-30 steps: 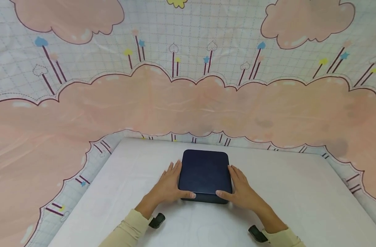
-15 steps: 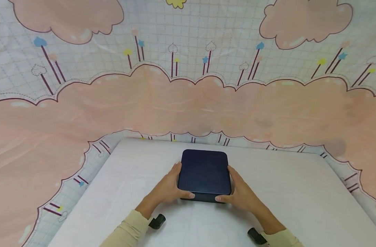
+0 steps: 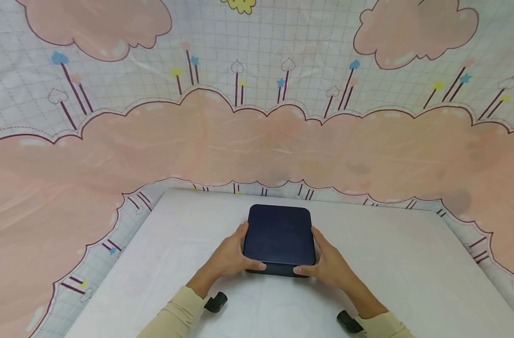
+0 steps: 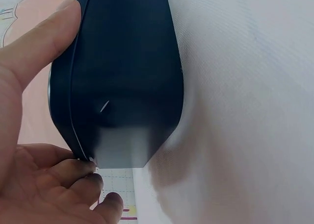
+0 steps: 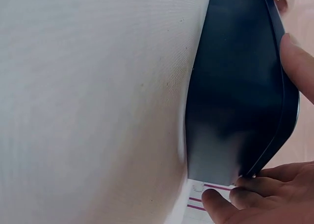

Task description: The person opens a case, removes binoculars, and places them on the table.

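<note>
A dark navy square box (image 3: 280,234) with rounded corners and a seam below its lid (image 4: 59,87) sits on the white table. My left hand (image 3: 228,253) grips its left side, thumb against the front face and fingers along the side edge. On the opposite side my right hand (image 3: 333,263) holds it the same way, its thumb (image 5: 297,62) pressed at the lid's rim. In both wrist views the fingertips meet the box close to the lid seam, and the lower wall stays uncovered. The lid looks closed, and the inside is hidden.
The white tabletop (image 3: 387,263) extends around the box on all sides. Behind it hangs a backdrop cloth (image 3: 257,145) printed with pink clouds and small stars. Small black devices (image 3: 216,302) are worn at both wrists, by the beige sleeves.
The fingers of both hands, more spread a second ago, have drawn together against the box's sides. The box has barely shifted, and its lid looks the same.
</note>
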Available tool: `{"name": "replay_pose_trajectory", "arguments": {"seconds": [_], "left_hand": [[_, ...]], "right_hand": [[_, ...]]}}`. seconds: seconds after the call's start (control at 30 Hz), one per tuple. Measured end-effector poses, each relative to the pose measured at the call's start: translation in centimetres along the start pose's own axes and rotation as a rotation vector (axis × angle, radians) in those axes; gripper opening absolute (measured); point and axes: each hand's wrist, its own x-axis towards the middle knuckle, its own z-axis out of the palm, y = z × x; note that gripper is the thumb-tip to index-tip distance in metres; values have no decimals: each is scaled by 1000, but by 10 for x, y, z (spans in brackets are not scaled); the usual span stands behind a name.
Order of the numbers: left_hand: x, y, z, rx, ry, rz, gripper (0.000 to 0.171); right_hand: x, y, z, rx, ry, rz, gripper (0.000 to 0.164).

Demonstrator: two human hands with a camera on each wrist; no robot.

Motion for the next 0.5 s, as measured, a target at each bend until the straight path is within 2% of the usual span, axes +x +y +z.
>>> {"name": "replay_pose_trajectory", "arguments": {"seconds": [0.5], "left_hand": [[-1, -5, 3, -84, -8, -18, 139]], "right_hand": [[0, 2, 1, 11, -16, -10, 133]]}}
